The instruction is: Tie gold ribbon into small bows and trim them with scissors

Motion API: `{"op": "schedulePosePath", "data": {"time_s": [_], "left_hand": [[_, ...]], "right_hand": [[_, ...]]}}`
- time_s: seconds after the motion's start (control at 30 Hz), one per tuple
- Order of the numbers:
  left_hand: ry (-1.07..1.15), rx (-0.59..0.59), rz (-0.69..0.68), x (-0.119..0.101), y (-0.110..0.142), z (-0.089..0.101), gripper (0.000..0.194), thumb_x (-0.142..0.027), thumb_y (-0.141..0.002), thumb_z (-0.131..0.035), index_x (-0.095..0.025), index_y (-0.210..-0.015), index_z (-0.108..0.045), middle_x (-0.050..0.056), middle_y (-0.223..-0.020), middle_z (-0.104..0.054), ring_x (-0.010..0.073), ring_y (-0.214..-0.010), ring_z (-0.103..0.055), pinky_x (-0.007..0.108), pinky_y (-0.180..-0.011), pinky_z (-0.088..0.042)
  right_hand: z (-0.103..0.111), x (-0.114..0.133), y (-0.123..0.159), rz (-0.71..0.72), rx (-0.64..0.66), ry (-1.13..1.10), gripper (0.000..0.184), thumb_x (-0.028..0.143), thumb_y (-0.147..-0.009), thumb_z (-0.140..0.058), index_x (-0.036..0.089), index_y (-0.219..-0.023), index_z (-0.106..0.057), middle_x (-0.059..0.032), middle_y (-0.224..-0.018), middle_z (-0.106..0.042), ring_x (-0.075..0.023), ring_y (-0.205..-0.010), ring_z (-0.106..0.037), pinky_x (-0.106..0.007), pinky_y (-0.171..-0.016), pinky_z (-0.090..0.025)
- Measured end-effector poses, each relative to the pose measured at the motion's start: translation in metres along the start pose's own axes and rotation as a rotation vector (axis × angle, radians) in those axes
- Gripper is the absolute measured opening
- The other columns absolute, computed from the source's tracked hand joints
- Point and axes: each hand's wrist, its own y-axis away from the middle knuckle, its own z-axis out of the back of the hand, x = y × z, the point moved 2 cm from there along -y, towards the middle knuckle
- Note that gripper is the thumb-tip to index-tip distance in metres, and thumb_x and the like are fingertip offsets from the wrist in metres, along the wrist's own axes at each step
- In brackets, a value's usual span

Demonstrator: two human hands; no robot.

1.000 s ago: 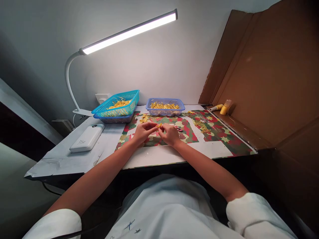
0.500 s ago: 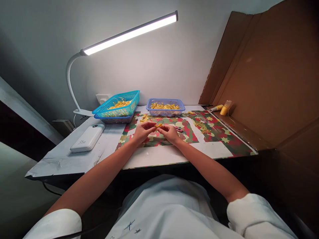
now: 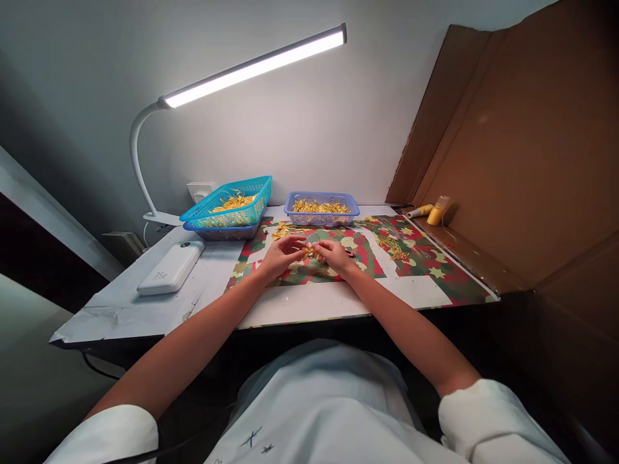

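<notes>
A small yellow ribbon-like piece [image 3: 310,254] is pinched between my two hands, over the middle of the camouflage-patterned sheet [image 3: 367,248]. My left hand [image 3: 281,256] has its thumb and fingertips closed on the piece's left side. On the other side, the fingertips of my right hand [image 3: 333,255] are closed on it. A thin dark loop of wire or cord arches above the piece, between the hands. Just behind lies a small pile of yellow pieces [image 3: 285,230]. A pink-handled tool [image 3: 349,253] is partly hidden by my right hand.
At the back stand a turquoise basket [image 3: 261,193] stacked on a blue one, and a purple-blue basket [image 3: 321,220], holding yellow pieces. A white power bank [image 3: 171,267] lies left. Gold chain-like strands [image 3: 394,248] and yellow thread spools [image 3: 436,212] are right, beside cardboard [image 3: 522,142]. A lamp [image 3: 256,67] overhangs.
My fingers have shifted slightly on the yellow piece, turning it. The thin dark loop now stands out above it between my hands. Both hands stay in the same place over the sheet.
</notes>
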Motion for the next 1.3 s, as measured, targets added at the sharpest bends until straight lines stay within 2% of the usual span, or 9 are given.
{"op": "schedulePosePath", "data": {"time_s": [0.17,0.3,0.4,0.53,0.8,0.9,1.0,1.17,1.3], "left_hand": [[0.047,0.041,0.037,0.001,0.0,0.001,0.06,-0.03,-0.061,-0.079,-0.02,-0.116,-0.058,0.001,-0.085,-0.064,0.0129,-0.074,-0.061,0.025,-0.065,-0.047],[-0.006,0.037,0.124,0.001,0.001,0.001,0.035,-0.038,-0.064,-0.077,-0.016,-0.089,-0.065,0.001,-0.076,-0.062,0.0122,-0.068,-0.057,0.023,-0.059,-0.042],[0.084,-0.012,0.186,-0.003,0.001,0.0,0.028,-0.037,-0.062,-0.076,-0.016,-0.071,-0.06,-0.001,-0.07,-0.058,0.0101,-0.062,-0.052,0.022,-0.055,-0.04],[0.286,-0.01,0.246,-0.008,-0.001,0.0,0.023,-0.031,-0.058,-0.072,-0.017,-0.07,-0.058,0.0,-0.077,-0.057,0.0115,-0.069,-0.053,0.022,-0.058,-0.043],[0.265,-0.026,0.226,0.003,-0.006,0.003,0.022,-0.035,-0.062,-0.069,-0.018,-0.072,-0.06,0.0,-0.081,-0.056,0.0126,-0.069,-0.053,0.025,-0.061,-0.047],[0.061,-0.113,0.15,0.003,-0.006,0.005,0.031,-0.034,-0.061,-0.07,-0.019,-0.087,-0.064,0.001,-0.091,-0.061,0.0127,-0.072,-0.055,0.023,-0.059,-0.046],[-0.097,-0.237,0.084,0.003,-0.007,0.009,0.038,-0.036,-0.062,-0.068,-0.02,-0.095,-0.064,0.002,-0.087,-0.06,0.0136,-0.072,-0.053,0.021,-0.053,-0.042],[-0.153,-0.352,0.045,0.009,-0.012,0.014,0.03,-0.035,-0.062,-0.065,-0.019,-0.087,-0.062,0.002,-0.081,-0.057,0.0149,-0.069,-0.051,0.021,-0.049,-0.041],[-0.191,-0.358,-0.009,0.008,-0.013,0.013,0.021,-0.031,-0.061,-0.062,-0.02,-0.079,-0.06,0.001,-0.079,-0.057,0.0135,-0.066,-0.049,0.023,-0.054,-0.04]], "right_hand": [[-0.004,0.0,-0.001,0.011,0.033,-0.106,0.039,0.055,-0.064,-0.065,0.017,-0.067,-0.059,0.0026,-0.061,-0.053,-0.0099,-0.058,-0.046,-0.025,-0.056,-0.037],[-0.004,0.005,0.001,0.066,0.062,-0.093,0.036,0.052,-0.063,-0.067,0.017,-0.066,-0.061,0.0016,-0.063,-0.055,-0.0104,-0.061,-0.047,-0.025,-0.06,-0.038],[-0.001,0.006,0.002,0.02,0.037,-0.12,0.032,0.05,-0.064,-0.065,0.018,-0.065,-0.059,0.0025,-0.062,-0.053,-0.0098,-0.06,-0.045,-0.024,-0.056,-0.036],[0.002,0.006,0.002,-0.06,0.036,-0.177,0.028,0.047,-0.066,-0.063,0.02,-0.067,-0.057,0.004,-0.06,-0.048,-0.0092,-0.056,-0.042,-0.022,-0.051,-0.031],[0.003,-0.007,-0.009,0.111,-0.072,-0.006,0.025,0.043,-0.07,-0.059,0.019,-0.065,-0.058,0.0022,-0.06,-0.052,-0.0103,-0.057,-0.045,-0.023,-0.055,-0.037],[0.013,-0.013,-0.036,0.036,-0.089,0.11,0.022,0.038,-0.072,-0.058,0.018,-0.064,-0.059,0.0017,-0.059,-0.056,-0.0103,-0.053,-0.047,-0.023,-0.053,-0.039],[0.037,-0.005,-0.077,-0.1,-0.227,0.289,0.017,0.029,-0.07,-0.061,0.017,-0.058,-0.061,0.0025,-0.053,-0.057,-0.0099,-0.049,-0.05,-0.021,-0.052,-0.04],[0.077,0.024,-0.151,-0.131,-0.436,0.352,0.016,0.028,-0.076,-0.059,0.017,-0.065,-0.064,0.0019,-0.054,-0.059,-0.0111,-0.053,-0.057,-0.02,-0.054,-0.042],[0.075,0.028,-0.189,-0.165,-0.458,0.343,0.017,0.027,-0.078,-0.061,0.014,-0.069,-0.066,-0.0019,-0.054,-0.061,-0.0129,-0.053,-0.061,-0.022,-0.055,-0.045]]}}
